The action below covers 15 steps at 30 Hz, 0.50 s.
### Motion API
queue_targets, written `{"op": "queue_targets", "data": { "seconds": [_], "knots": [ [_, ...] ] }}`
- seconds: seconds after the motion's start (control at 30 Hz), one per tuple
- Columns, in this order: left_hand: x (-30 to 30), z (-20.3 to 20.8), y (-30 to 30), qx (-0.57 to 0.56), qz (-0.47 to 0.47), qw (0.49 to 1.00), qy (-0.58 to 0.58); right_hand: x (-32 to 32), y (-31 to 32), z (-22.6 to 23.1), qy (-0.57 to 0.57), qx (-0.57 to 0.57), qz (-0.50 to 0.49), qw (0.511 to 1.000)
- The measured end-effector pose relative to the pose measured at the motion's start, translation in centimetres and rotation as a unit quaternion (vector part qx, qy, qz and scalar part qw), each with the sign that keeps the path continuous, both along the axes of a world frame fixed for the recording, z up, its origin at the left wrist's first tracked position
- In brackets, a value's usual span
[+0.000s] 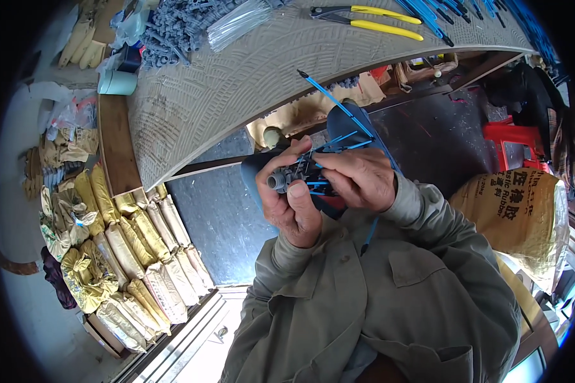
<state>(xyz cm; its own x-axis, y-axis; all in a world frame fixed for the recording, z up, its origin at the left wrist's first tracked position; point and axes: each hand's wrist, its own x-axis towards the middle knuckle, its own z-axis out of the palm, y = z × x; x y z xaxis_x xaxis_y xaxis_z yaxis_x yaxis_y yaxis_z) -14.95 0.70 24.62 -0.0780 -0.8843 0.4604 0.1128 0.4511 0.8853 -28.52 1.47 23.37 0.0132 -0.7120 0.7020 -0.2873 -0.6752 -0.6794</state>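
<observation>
In front of my chest, my left hand [292, 204] is wrapped round a grey plastic fitting [276, 181] with a round ribbed end. Thin blue rods with black tips [335, 103] spread out from the fitting, one reaching up toward the table and another pointing down over my jacket. My right hand [364, 175] has its fingers closed at the inner ends of the rods, beside the fitting. What lies between its fingertips is partly hidden by the fingers and rods.
A patterned table [217, 96] curves ahead of me. On it lie a heap of grey plastic fittings [179, 32], clear thin sticks [239, 24], yellow-handled cutters [370, 22] and blue rods [428, 16]. Stacked packages [147, 249] stand left; a red stool [514, 140] and large sack [511, 217] stand right.
</observation>
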Motion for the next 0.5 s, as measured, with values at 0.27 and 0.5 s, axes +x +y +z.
{"op": "queue_targets", "data": {
  "seconds": [0.27, 0.5],
  "knots": [
    [-0.3, 0.9, 0.0, 0.024, 0.027, 0.999, -0.029, 0.6, -0.2, 0.4, 0.01, -0.021, -0.061, 0.998],
    [-0.5, 1.6, 0.1, 0.069, 0.009, 0.998, 0.008, 0.4, -0.3, 0.5, -0.024, 0.006, -0.031, 0.999]
  ]
}}
